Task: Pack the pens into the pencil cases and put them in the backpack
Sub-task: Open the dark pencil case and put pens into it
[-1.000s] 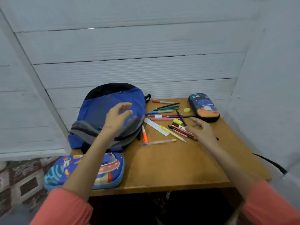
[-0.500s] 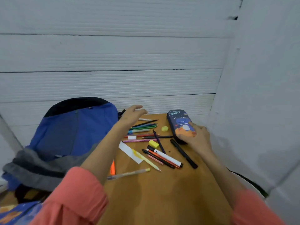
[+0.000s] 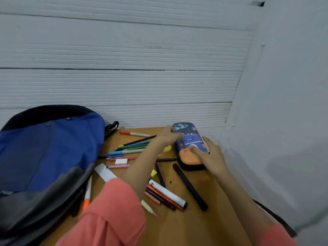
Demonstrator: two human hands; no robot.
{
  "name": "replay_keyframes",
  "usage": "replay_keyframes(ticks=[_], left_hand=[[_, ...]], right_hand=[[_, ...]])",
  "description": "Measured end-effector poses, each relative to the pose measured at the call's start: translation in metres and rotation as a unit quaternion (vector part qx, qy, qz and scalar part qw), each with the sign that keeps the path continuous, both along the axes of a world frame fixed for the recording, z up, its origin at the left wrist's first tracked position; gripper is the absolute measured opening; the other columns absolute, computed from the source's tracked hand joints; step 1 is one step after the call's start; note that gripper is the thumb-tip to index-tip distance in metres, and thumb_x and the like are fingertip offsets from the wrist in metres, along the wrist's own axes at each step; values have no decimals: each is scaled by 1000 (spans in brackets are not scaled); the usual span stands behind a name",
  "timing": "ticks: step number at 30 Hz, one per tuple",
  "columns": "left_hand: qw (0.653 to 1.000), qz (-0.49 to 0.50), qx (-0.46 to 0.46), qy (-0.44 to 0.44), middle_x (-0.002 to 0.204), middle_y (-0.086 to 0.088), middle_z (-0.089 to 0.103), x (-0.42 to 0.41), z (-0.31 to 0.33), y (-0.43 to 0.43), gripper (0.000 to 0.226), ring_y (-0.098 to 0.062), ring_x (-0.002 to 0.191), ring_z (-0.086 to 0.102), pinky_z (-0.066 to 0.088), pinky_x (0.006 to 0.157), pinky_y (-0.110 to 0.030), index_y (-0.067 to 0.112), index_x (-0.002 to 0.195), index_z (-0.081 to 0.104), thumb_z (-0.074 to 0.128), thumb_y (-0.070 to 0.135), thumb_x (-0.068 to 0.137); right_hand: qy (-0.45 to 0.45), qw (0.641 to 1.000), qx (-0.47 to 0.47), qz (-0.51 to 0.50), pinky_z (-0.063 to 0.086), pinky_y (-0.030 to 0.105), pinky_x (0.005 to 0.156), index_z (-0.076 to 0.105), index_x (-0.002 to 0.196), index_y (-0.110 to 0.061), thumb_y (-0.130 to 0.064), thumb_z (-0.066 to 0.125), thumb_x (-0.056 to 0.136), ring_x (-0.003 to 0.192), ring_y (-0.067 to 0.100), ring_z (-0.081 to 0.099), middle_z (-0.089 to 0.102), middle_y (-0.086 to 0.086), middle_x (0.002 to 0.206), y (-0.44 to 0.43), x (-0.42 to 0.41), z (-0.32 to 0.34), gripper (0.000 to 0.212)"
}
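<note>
Left hand [image 3: 167, 136] has joined right hand [image 3: 210, 154] on the pencil case [image 3: 190, 139], both grips curled round it.

Wooden table [image 3: 177, 226] set against a white ribbed wall. Pencil case [image 3: 189, 158], dark blue with a cartoon monster and an orange patch, lies lid side up at the table's 1 o'clock corner. Left hand [image 3: 166, 136] holds its 11 o'clock end, fingers across the lid. Right hand [image 3: 212, 156] grips its 4 o'clock side, thumb on top. Blue and grey backpack [image 3: 49, 153] fills the 9 o'clock side. Loose pens lie between them: red-capped pen [image 3: 134, 134] at 12, black marker [image 3: 190, 187] and white marker [image 3: 167, 193] at 6 of the case, orange highlighter [image 3: 87, 196] just beside the backpack's edge. White eraser [image 3: 121, 161] rests on pens near centre. Coral sleeves on both arms.
</note>
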State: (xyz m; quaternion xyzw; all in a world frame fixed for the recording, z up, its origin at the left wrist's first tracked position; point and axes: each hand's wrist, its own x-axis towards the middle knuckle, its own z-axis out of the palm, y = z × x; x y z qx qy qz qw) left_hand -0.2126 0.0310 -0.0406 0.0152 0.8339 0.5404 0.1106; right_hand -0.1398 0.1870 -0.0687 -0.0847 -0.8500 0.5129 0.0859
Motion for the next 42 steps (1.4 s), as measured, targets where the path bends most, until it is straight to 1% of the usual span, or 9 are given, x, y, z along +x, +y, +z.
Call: replay_keyframes(ticks=[4, 6, 11, 20, 24, 27, 32, 36, 42], left_hand=[[1000, -8, 8, -3, 114, -8, 66, -2, -22, 14, 37, -23, 100, 62, 52, 82, -33, 3, 116, 60, 72, 22, 87], [1000, 2, -9, 12, 116, -7, 65, -2, -27, 17, 43, -24, 105, 62, 51, 92, -37, 4, 118, 59, 76, 21, 82], [999, 13, -8, 42, 132, -7, 54, 4, -20, 21, 59, -23, 119, 52, 42, 89, -27, 8, 139, 44, 69, 6, 86], [991, 7, 129, 32, 119, -17, 61, 34, 27, -6, 65, -28, 98, 63, 53, 86, -38, 16, 137, 45, 68, -5, 80], [980, -9, 192, 42, 113, -5, 64, 66, 40, -29, 59, -18, 90, 67, 55, 78, -31, 17, 131, 49, 79, 15, 79], [983, -37, 171, 53, 123, 2, 60, 95, 44, -47, 57, -13, 95, 67, 57, 72, -25, 21, 128, 52, 80, 23, 79], [981, -128, 145, 23, 127, -2, 61, 146, 47, -93, 61, -14, 107, 67, 56, 83, -24, 24, 127, 59, 84, 29, 71], [981, -158, 115, -12, 127, 0, 61, 187, 33, -122, 54, -15, 109, 66, 55, 87, -28, 28, 123, 62, 78, 30, 71], [964, -226, 88, -108, 129, -4, 61, 225, 13, -167, 54, -24, 107, 67, 57, 84, -33, 25, 131, 57, 76, 20, 81]], right_hand=[[-6, 1000, -28, -8, 40, 24, 85, 54, 120, -25, -30, 63, 92, 91, 11, 51, 54, -13, 94, 6, -6, -9, 30], [-4, 999, -38, -16, 40, 26, 89, 55, 130, -18, -24, 62, 92, 97, 13, 51, 54, -7, 103, 10, -7, -11, 39], [-11, 994, -103, -43, 51, 35, 89, 52, 135, -14, -16, 72, 85, 100, 23, 62, 64, 8, 109, 10, -5, -7, 54], [-6, 981, -190, -23, 53, 51, 91, 32, 148, -19, -11, 89, 62, 98, 28, 68, 69, 9, 102, -2, 33, 35, 103], [-11, 966, -255, 47, 59, 31, 66, 52, 113, -29, 0, 81, 70, 77, 16, 71, 72, 3, 88, -23, 78, 59, 59], [-10, 951, -307, 48, 59, 35, 64, 51, 119, -23, -9, 74, 80, 74, 21, 69, 68, 14, 92, -39, 107, 61, 47], [-41, 926, -371, 56, 59, 44, 64, 50, 126, -19, -29, 60, 91, 63, 35, 67, 62, 21, 67, -46, 157, 50, 38], [-117, 918, -371, 76, 57, 38, 56, 51, 124, -11, -48, 58, 80, 59, 34, 66, 64, 25, 72, -51, 195, 32, 58], [-182, 932, -315, -5, 50, 32, 43, 62, 95, 4, -40, 64, 83, 53, 28, 62, 66, 22, 75, -42, 217, -1, 46]])
